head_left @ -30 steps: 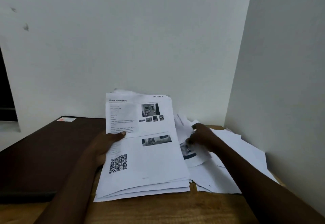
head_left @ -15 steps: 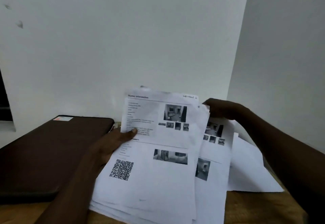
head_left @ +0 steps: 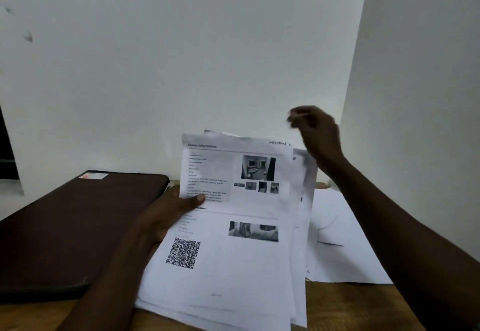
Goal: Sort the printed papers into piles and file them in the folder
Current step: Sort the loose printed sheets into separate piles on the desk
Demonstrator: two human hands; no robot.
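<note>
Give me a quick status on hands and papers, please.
Left hand grips paper stack. Right hand raised above it, grasp unclear. Folder closed, left of stack.

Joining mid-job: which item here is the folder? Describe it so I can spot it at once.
Start at the wooden table against the white wall. On its left part lies the folder, a flat dark brown case, just left of the paper stack that the left hand holds. It is the only dark thing beside the white sheets, with a small white-and-red label at its far corner.
</note>
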